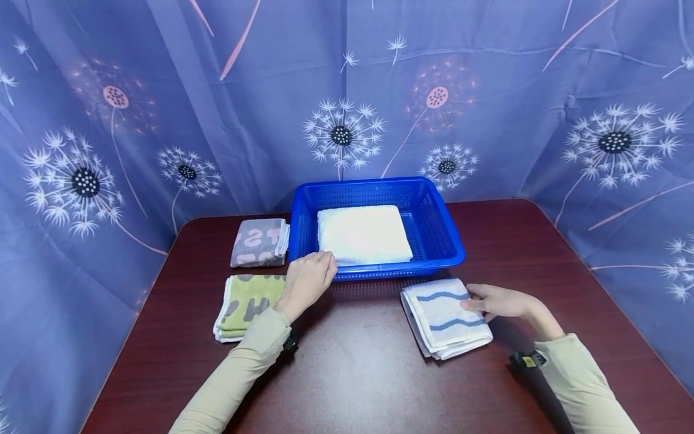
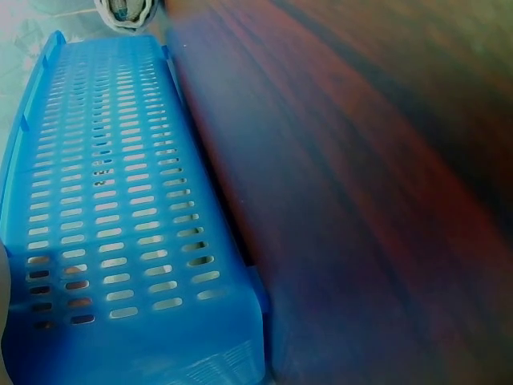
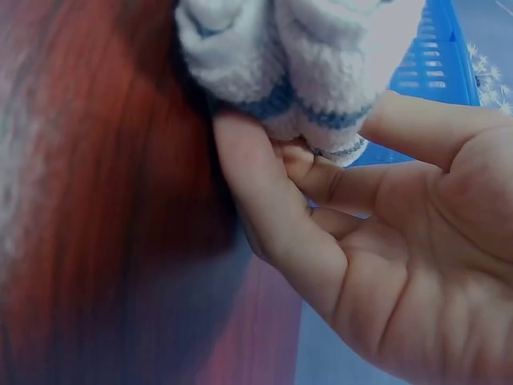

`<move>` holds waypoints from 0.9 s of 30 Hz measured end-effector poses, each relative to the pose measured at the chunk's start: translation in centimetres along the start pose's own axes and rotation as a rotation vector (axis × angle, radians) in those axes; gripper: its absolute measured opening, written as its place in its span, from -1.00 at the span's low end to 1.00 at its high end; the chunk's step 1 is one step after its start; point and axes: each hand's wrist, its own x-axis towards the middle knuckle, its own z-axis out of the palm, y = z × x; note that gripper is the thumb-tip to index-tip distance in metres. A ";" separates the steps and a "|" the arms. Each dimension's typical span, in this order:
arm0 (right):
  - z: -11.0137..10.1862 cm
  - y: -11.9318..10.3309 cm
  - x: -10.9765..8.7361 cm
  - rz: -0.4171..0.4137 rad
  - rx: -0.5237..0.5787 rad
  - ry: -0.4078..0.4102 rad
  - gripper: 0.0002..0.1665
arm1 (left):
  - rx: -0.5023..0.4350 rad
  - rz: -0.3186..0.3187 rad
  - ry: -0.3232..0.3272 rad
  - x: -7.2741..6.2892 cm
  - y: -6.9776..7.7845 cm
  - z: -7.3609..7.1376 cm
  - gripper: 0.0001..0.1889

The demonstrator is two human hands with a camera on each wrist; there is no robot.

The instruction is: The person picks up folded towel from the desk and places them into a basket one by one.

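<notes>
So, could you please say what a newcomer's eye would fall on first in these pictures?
Probably the bright blue basket toward the back of the table, with a folded white towel inside and the left hand at its near rim. Next comes the blue-striped towel in front of the basket's right side, its edge pinched by the right hand. Behind everything hangs a purple-blue dandelion curtain.

We see a small nook enclosed by fabric, and cannot tell whether it is in a home or a studio. Blue dandelion-print drapes [image 1: 276, 120] hang behind and beside a wood-grain worktop [image 1: 358, 374], where folded towels [image 1: 259, 242] and a plastic basket [image 1: 434, 264] look domestic.
</notes>
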 end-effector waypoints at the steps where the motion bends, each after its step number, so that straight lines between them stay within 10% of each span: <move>1: 0.1 -0.1 0.1 -0.002 0.005 -0.003 -0.15 | 0.001 0.000 0.001 0.0 0.0 0.0 -0.66; 27: 2.8 -2.2 2.0 0.020 0.037 -0.009 -0.27 | 0.005 0.008 0.022 -0.1 0.0 0.3 -0.67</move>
